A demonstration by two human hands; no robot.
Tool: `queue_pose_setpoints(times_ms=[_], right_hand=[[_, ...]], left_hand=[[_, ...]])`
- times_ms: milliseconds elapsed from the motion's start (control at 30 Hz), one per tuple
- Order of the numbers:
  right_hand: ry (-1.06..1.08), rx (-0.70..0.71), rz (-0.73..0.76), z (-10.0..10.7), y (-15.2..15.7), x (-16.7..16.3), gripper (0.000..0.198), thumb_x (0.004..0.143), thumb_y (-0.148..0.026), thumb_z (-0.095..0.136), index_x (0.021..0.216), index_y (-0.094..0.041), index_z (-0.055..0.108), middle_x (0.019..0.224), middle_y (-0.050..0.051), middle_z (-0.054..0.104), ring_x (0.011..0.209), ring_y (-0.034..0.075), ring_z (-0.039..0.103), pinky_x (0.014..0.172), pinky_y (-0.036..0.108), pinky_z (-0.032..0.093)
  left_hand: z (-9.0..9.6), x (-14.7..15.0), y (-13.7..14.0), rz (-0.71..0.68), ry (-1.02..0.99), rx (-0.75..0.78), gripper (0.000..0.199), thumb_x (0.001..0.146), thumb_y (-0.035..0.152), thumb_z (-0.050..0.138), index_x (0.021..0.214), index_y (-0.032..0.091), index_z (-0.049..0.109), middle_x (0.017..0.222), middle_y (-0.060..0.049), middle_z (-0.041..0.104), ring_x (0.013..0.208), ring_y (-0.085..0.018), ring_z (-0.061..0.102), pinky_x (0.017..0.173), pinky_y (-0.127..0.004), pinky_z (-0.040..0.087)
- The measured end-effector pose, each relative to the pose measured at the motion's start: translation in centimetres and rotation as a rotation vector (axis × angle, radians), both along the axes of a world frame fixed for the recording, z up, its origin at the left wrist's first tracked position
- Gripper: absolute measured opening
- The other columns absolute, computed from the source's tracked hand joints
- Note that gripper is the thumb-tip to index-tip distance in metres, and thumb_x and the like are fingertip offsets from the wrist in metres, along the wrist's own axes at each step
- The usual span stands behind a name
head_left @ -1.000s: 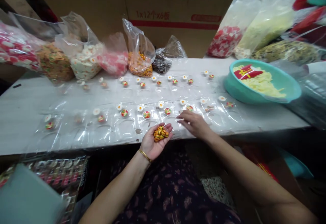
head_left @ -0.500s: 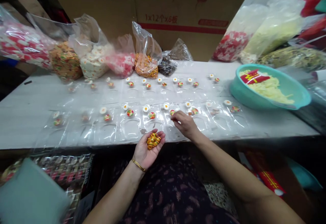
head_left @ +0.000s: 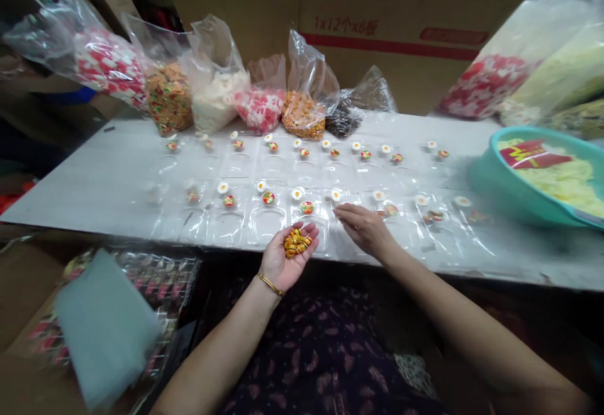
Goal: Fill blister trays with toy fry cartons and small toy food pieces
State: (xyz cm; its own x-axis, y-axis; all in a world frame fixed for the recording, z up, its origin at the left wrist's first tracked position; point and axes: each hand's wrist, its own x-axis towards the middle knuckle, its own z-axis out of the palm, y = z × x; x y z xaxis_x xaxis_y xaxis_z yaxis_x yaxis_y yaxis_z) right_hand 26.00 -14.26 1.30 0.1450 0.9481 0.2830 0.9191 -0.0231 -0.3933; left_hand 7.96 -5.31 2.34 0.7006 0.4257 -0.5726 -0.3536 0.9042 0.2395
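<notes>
My left hand [head_left: 287,258] is cupped palm up at the table's front edge. It holds several small yellow-orange pieces [head_left: 296,243] with dark stripes. To its right, my right hand [head_left: 365,229] reaches over a clear plastic pouch, its fingers pinched together just below a white egg-like disc [head_left: 336,195]. Whatever is between those fingertips is hidden. Two rows of clear plastic pouches [head_left: 268,220] lie on the table. Many carry a white egg-like disc and a round red-green piece [head_left: 307,207]; some at the sides are blurred.
Clear bags of small pieces stand along the back, including orange ones [head_left: 302,115] and pink-white ones [head_left: 260,110]. A turquoise basin [head_left: 491,176] with pale shreds and a red packet stands right. Behind is a cardboard box [head_left: 377,69]; a grey-green sheet [head_left: 106,327] lies lower left.
The view has turned left, so the table and bags appear farther right. My right hand stays at the same pouch, its fingers now covering the round piece there. My left hand still holds the striped pieces.
</notes>
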Motion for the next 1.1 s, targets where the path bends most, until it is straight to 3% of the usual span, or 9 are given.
queue_pose_setpoints(times_ms=[133,200,400,567,700,867,967,1100], right_hand=[[0.194,0.021,0.228,1.5,0.9,-3.7,0.022,0.083,-0.024,0.048,0.102,-0.025,0.06,0.1,0.005,0.06,0.092,0.015,0.056,0.078,0.029,0.047],[0.233,0.005,0.265,1.5,1.1,-4.9,0.017,0.083,-0.024,0.049,0.095,-0.023,0.061,0.095,0.005,0.06,0.089,0.015,0.056,0.076,0.028,0.046],[0.232,0.078,-0.023,0.2,2.3,-5.7,0.009,0.08,-0.023,0.05,0.077,-0.017,0.056,0.076,0.005,0.058,0.071,0.014,0.054,0.064,0.025,0.043],[0.288,0.039,-0.226,-0.4,6.0,-6.3,0.01,0.074,-0.025,0.055,0.066,-0.018,0.055,0.065,0.001,0.056,0.059,0.011,0.05,0.057,0.024,0.039],[0.493,0.072,-0.21,-0.1,6.9,-7.3,0.013,0.075,-0.027,0.054,0.066,-0.018,0.055,0.064,0.0,0.056,0.056,0.01,0.049,0.054,0.023,0.039],[0.492,0.074,-0.044,0.6,5.8,-7.9,0.01,0.075,-0.025,0.053,0.067,-0.019,0.055,0.064,0.0,0.055,0.059,0.011,0.049,0.055,0.023,0.04],[0.499,0.097,-0.09,0.3,5.4,-8.2,0.01,0.074,-0.023,0.052,0.065,-0.019,0.053,0.062,0.0,0.054,0.058,0.011,0.049,0.054,0.023,0.039],[0.565,0.147,-0.248,-0.4,5.5,-8.7,0.014,0.073,-0.026,0.053,0.062,-0.019,0.051,0.059,-0.002,0.051,0.053,0.01,0.047,0.051,0.023,0.037]], left_hand=[[0.0,0.1,0.0,0.022,0.019,0.015,0.016,0.08,0.016,0.044,0.082,0.01,0.059,0.082,-0.011,0.065,0.079,-0.017,0.063,0.074,-0.032,0.052],[-0.1,-0.3,-0.2,0.016,0.049,0.029,0.014,0.08,0.015,0.046,0.082,0.01,0.059,0.08,-0.01,0.065,0.077,-0.016,0.063,0.072,-0.029,0.052],[-0.8,-2.1,0.0,0.039,0.096,0.093,0.01,0.075,0.007,0.053,0.082,0.01,0.06,0.085,-0.01,0.065,0.084,-0.017,0.063,0.077,-0.026,0.052],[-0.5,-3.5,1.4,0.104,0.135,0.011,0.013,0.079,0.009,0.048,0.086,0.01,0.059,0.084,-0.011,0.065,0.08,-0.015,0.064,0.065,-0.021,0.053],[-0.4,-3.7,2.5,0.108,0.161,0.036,0.015,0.079,0.014,0.051,0.092,0.012,0.059,0.081,-0.008,0.063,0.071,-0.012,0.063,0.053,-0.016,0.048],[-0.6,-3.0,3.4,0.061,0.171,0.286,0.025,0.067,0.018,0.067,0.091,0.016,0.059,0.074,-0.002,0.061,0.059,-0.008,0.058,0.044,-0.013,0.04],[-0.8,-2.4,3.2,0.024,0.2,0.38,0.023,0.059,0.012,0.071,0.08,0.013,0.059,0.068,-0.001,0.059,0.055,-0.005,0.053,0.043,-0.012,0.035],[-1.0,-1.8,2.7,0.049,0.202,0.376,0.021,0.057,0.01,0.07,0.073,0.012,0.057,0.065,0.0,0.058,0.054,-0.004,0.05,0.042,-0.012,0.033]])
